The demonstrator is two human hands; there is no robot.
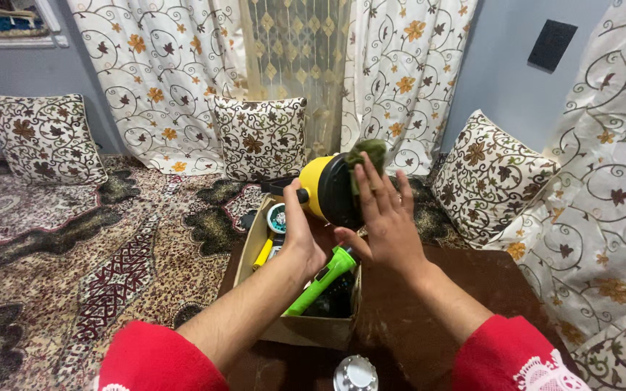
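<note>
Yellow lamp-like device [325, 190] with a black face is being gripped by the left hand [300, 230] above an open cardboard box [306, 329], while a green cloth [368, 153] is being pressed against it by the flat, open-fingered right hand [385, 217].

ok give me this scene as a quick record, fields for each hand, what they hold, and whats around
left hand: left hand grips the yellow and black tool, lifted above the box
right hand: right hand presses a green cloth flat against the tool's black face
below the hands: open cardboard box holding a bright green tool and other small items
surface: dark brown table, a silver round object at its near edge
surroundings: patterned carpet, floral cushions, embroidered curtains
</note>
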